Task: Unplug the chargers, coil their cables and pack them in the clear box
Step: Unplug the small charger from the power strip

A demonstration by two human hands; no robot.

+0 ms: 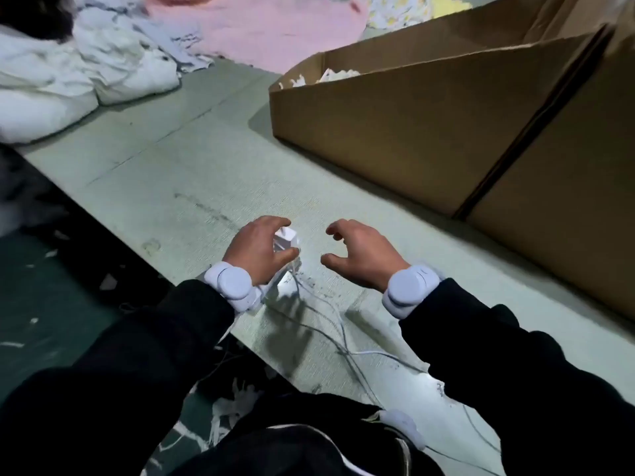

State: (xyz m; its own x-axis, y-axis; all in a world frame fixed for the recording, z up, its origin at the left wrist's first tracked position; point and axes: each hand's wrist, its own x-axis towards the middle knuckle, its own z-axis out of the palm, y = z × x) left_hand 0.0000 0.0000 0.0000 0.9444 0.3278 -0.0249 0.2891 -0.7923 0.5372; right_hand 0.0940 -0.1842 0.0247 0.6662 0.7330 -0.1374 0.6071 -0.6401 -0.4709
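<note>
My left hand (259,250) is closed around a small white charger (286,238) just above the pale green table (178,159). Under that hand sits a white power strip (275,286), mostly hidden by my wrist. Thin white and grey cables (330,324) trail from there toward the table's near edge. My right hand (360,255) hovers a little to the right of the charger, fingers curled and apart, holding nothing. No clear box is in view.
A large open cardboard box (395,132) stands at the right, with a second cardboard panel (567,214) beside it. White bedding (86,73) and pink cloth (275,32) lie at the back. The table edge runs diagonally at my left, dark floor below.
</note>
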